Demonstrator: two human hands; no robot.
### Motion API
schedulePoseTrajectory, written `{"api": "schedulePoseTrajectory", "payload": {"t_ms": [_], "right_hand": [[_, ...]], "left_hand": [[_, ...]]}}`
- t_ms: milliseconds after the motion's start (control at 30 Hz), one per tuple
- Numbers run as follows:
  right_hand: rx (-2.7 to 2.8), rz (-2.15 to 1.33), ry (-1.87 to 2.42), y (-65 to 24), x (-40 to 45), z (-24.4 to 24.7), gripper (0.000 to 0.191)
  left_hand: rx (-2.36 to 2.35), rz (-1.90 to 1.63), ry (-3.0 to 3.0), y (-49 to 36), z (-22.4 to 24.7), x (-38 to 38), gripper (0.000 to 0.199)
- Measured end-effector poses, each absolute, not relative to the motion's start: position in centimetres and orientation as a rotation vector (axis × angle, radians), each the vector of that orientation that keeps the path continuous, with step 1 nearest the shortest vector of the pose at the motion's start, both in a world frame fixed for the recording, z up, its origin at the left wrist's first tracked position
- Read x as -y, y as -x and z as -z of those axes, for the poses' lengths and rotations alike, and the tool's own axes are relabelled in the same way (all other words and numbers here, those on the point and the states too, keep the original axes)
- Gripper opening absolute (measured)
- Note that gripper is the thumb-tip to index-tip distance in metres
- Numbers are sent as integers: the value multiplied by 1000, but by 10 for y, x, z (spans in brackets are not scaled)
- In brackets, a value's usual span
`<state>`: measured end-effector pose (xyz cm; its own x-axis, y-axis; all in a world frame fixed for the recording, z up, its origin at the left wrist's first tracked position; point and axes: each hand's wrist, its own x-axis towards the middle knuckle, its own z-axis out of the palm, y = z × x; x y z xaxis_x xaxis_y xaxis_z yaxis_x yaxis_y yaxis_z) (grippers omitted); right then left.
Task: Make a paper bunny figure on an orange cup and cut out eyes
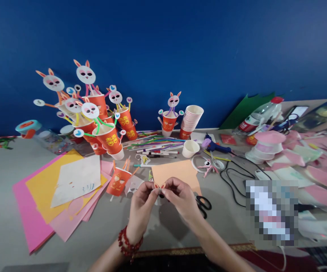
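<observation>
A small paper rabbit head [160,187] with orange ears is pinched between both hands, low in the middle of the view. My left hand [140,206], a red bead bracelet on its wrist, grips one side with thumb and fingers. Closed on the other side is my right hand [182,198]. Fingers cover most of the head. Just beyond lies a peach paper sheet [177,170]. Black-handled scissors [204,204] rest beside the right hand, partly hidden by it. Left of the hands, a red paper cup [118,183] with orange pipe cleaners leans at a tilt.
Several rabbit-topped red cups [110,138] stand back left; another [169,122] stands beside stacked paper cups [191,119]. Coloured paper [42,196] covers the left. Pens [160,153], a blue glue gun [218,147], black cable [231,185] and a bottle [258,117] lie beyond and right.
</observation>
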<state>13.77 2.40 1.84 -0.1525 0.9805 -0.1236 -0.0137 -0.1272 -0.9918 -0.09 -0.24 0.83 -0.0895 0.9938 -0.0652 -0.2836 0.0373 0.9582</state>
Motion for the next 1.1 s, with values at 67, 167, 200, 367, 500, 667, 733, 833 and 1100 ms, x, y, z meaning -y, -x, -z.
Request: {"api": "schedulePoseTrajectory", "payload": {"t_ms": [67,167,200,367,500,667,733,833,1100], "right_hand": [[1238,-1418,1212,-138,-24,-18,7],[1238,-1407,1222,-138,-24,-19,7],[1236,-1405,1226,-138,-23,-19,7],[1220,-1409,1223,-137,-22,-21,7],[1219,-1413,1219,-136,-22,-21,7],[1242,-1393,1234,-136,-22,-19,8],[1245,-1391,1236,-137,-22,-18,8],[1247,-1394,1234,-137,-22,-17,8],[1213,-1403,1224,-137,-23,-19,9]], "left_hand": [[-1092,-1363,-907,0,-8,2,14],[-1097,-1365,-897,0,-8,2,15],[-1097,-1363,-896,0,-8,2,15],[-1098,-1358,-893,0,-9,2,15],[-1097,-1357,-888,-1,-10,1,16],[-1069,-1372,-861,-1,-9,2,14],[-1051,-1374,-848,-1,-8,3,13],[-1034,-1382,-832,-1,-9,4,14],[-1069,-1403,-848,2,-8,3,14]]}}
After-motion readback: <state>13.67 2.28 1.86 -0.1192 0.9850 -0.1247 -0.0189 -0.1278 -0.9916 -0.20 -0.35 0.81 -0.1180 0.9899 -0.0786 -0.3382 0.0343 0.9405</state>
